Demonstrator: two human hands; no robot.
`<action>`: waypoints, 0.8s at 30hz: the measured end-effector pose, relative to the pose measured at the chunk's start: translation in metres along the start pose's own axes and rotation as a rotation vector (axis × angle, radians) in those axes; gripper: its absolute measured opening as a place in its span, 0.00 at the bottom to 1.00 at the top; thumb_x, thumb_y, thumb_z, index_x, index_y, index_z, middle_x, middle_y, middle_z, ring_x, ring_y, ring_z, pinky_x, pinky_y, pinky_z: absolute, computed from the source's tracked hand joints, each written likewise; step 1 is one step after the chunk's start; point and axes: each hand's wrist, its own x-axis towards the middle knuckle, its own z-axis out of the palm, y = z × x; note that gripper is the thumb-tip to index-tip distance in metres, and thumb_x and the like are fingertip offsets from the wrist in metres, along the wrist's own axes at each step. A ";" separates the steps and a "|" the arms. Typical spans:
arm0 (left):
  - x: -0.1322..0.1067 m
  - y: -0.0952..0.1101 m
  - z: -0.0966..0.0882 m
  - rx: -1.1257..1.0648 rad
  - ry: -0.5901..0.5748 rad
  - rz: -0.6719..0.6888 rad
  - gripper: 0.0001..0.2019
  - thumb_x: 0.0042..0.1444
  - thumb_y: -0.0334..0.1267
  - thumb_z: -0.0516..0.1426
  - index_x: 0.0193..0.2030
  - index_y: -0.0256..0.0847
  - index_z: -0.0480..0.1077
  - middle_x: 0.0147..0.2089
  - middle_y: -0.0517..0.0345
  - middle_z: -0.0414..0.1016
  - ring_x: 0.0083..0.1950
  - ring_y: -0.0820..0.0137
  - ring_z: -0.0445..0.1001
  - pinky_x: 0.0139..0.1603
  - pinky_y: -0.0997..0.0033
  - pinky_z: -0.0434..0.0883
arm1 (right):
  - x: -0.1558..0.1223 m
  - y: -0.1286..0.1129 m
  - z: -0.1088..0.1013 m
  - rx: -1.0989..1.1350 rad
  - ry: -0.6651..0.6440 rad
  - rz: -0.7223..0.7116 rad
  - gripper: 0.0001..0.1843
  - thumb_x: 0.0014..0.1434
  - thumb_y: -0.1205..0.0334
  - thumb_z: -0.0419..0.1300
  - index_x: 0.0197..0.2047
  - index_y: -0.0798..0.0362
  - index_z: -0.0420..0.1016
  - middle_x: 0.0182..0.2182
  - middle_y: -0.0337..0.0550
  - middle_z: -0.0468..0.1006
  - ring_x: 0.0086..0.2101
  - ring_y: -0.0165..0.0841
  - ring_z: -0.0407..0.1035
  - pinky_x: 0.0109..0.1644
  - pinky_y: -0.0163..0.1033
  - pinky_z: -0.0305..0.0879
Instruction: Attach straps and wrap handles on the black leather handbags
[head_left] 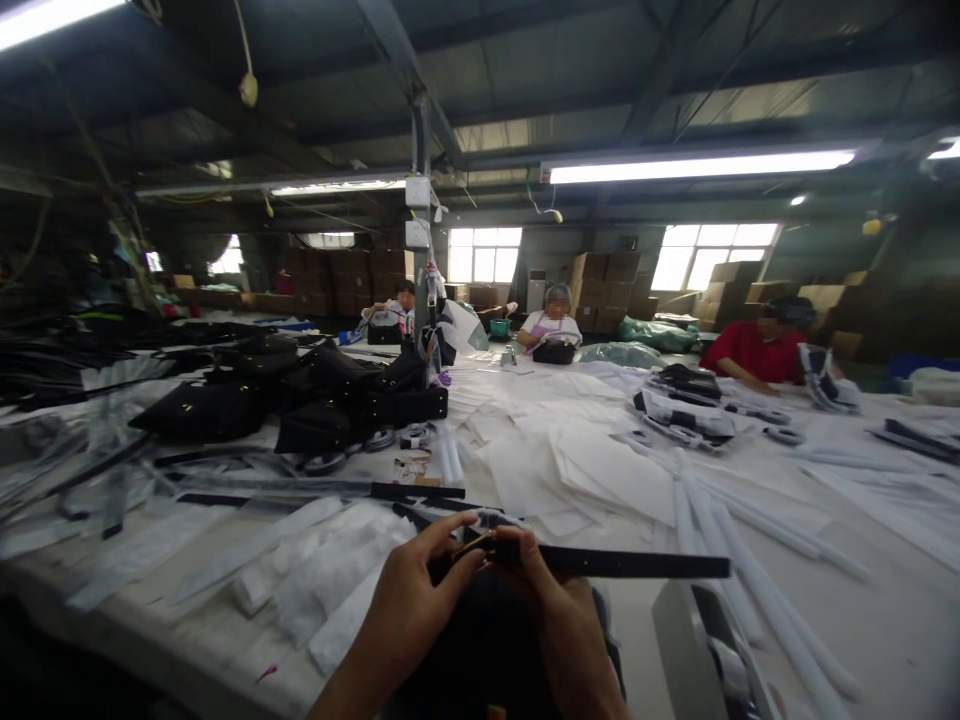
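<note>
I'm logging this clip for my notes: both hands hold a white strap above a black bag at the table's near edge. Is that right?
Not quite: the head view shows the strap is black, not white. The rest stands: the left hand and the right hand both hold it above a black bag at the near edge of the table.

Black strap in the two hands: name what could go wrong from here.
The black strap juts right, its free end unsupported above the white wrapped rolls; it may sweep or snag them. The left hand and right hand pinch one small spot, so the strap might slip or twist.
</note>
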 end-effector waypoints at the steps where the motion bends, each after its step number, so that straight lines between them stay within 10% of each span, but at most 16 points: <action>1: -0.001 0.000 -0.001 -0.011 -0.001 -0.004 0.18 0.59 0.45 0.59 0.56 0.48 0.71 0.41 0.61 0.83 0.48 0.63 0.79 0.52 0.68 0.72 | -0.001 0.000 0.001 0.051 0.016 0.026 0.24 0.60 0.41 0.59 0.47 0.51 0.81 0.44 0.47 0.83 0.47 0.48 0.75 0.59 0.52 0.66; 24: 0.002 -0.007 -0.024 -0.059 -0.024 0.072 0.09 0.58 0.46 0.59 0.41 0.45 0.74 0.40 0.59 0.81 0.44 0.63 0.78 0.49 0.69 0.71 | -0.007 0.004 0.014 0.572 0.193 0.074 0.21 0.57 0.47 0.66 0.42 0.59 0.81 0.40 0.51 0.84 0.40 0.40 0.79 0.42 0.40 0.76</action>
